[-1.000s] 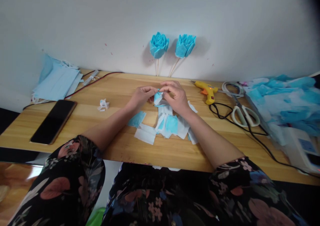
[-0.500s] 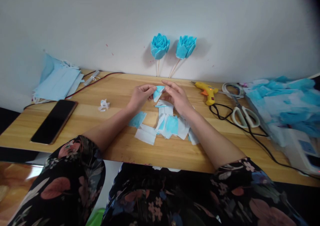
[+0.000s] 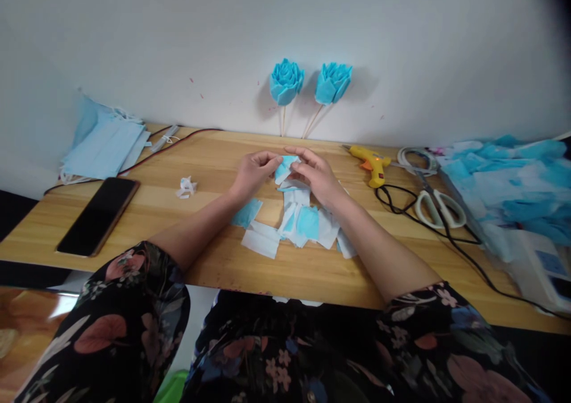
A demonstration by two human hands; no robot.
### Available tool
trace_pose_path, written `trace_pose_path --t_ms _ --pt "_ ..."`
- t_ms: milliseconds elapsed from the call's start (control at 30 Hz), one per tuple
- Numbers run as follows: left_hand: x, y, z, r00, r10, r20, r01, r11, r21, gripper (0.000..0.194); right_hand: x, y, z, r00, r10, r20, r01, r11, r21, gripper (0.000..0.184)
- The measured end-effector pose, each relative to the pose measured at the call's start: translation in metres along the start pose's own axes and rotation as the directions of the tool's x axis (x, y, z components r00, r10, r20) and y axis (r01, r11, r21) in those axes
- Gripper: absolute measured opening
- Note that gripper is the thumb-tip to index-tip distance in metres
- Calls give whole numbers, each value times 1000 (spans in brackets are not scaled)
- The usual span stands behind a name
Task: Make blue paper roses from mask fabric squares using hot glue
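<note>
Between my hands is a small folded piece of blue and white mask fabric (image 3: pixel 285 167). My left hand (image 3: pixel 255 176) pinches its left side between thumb and forefinger. On the other side, my right hand (image 3: pixel 313 173) grips the right edge with thumb and fingers. Cut fabric pieces (image 3: pixel 307 223) in blue and white lie in a loose pile just below the hands. A white piece (image 3: pixel 262 239) and a blue piece (image 3: pixel 247 213) rest to the left of that pile, near my left forearm.
Two blue fabric flowers (image 3: pixel 286 83) on sticks lean on the wall. A yellow glue gun (image 3: pixel 373 164), scissors (image 3: pixel 439 208) and a heap of fabric scraps (image 3: pixel 513 177) are right. Face masks (image 3: pixel 102 147), a phone (image 3: pixel 98 217) and a crumpled white scrap (image 3: pixel 186 187) are left.
The piece in my hands was narrow and pointed half a second ago and now looks wider and folded differently. My right fingers have shifted on it. The surrounding things stay put.
</note>
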State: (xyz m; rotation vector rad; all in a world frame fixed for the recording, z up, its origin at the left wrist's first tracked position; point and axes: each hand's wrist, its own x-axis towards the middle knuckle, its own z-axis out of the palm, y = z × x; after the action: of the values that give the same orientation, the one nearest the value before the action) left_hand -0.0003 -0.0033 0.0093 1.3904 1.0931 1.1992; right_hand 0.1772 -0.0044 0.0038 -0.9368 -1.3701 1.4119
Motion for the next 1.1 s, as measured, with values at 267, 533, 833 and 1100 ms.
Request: trace_pose_path --t_ms 267,533,833,1100 --pt "0 2 2 999 15 -45 -15 1000 9 21 0 2 7 999 2 43 -3 1000 20 64" --pt "-2 1 2 1000 5 -3 -5 999 -52 24 7 6 -3 995 -75 -72 72 997 -32 52" --pt "-1 -2 2 999 -1 -36 2 1000 7 32 7 7 -6 988 -99 -117 88 991 -99 45" --pt "-2 -2 2 998 22 -58 -20 999 37 31 4 4 -1 994 -65 -89 61 997 -44 45"
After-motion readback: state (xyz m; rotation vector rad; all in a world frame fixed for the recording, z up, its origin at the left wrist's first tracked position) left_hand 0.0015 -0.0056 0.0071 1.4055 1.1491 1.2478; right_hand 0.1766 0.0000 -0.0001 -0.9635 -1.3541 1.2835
